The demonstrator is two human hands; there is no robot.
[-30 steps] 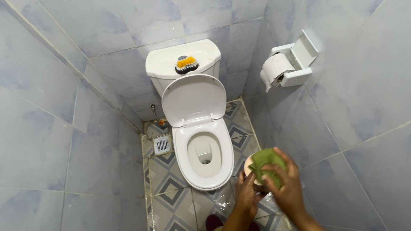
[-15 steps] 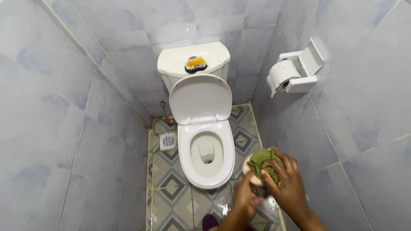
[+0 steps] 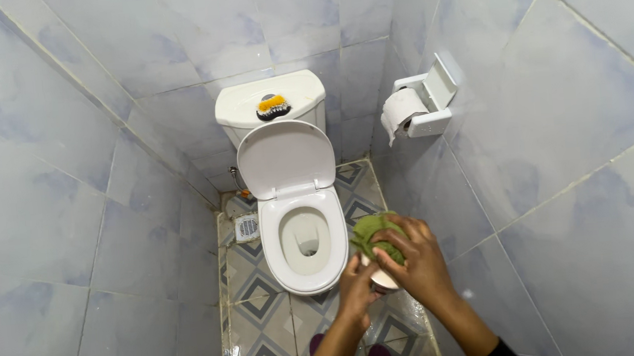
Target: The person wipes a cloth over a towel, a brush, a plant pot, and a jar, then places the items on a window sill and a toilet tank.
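Right now both hands meet low in the view, just to the right of the toilet bowl (image 3: 304,235) and above the patterned floor tiles (image 3: 261,280). The right hand (image 3: 414,261) lies on top, its fingers curled and pressing a crumpled green cloth (image 3: 374,234) against a small round, pale container (image 3: 381,277). The left hand (image 3: 357,288) comes up from below and to the left, cupping the container's underside; its fingers are wrapped round the thing, though how tightly cannot be told, since the right hand covers most of it.

The relation that matters is vertical stacking: cloth uppermost and toward the far side, container directly beneath it, left hand under that. The cloth spills out past the right hand's fingertips toward the toilet, so most of its bulk lies forward and slightly left of the palm. The container's round face tilts toward the camera, showing only a crescent of its rim below the right hand. Neither hand is nearer than the other; both are already in contact.

Beyond them, the toilet lid (image 3: 283,158) stands raised against the cistern (image 3: 269,102), on which a scrubbing brush (image 3: 272,108) with yellow and dark bristles rests. A paper roll (image 3: 400,111) hangs in a white holder on the right wall, well apart from the hands. A floor drain (image 3: 248,226) sits left of the bowl.
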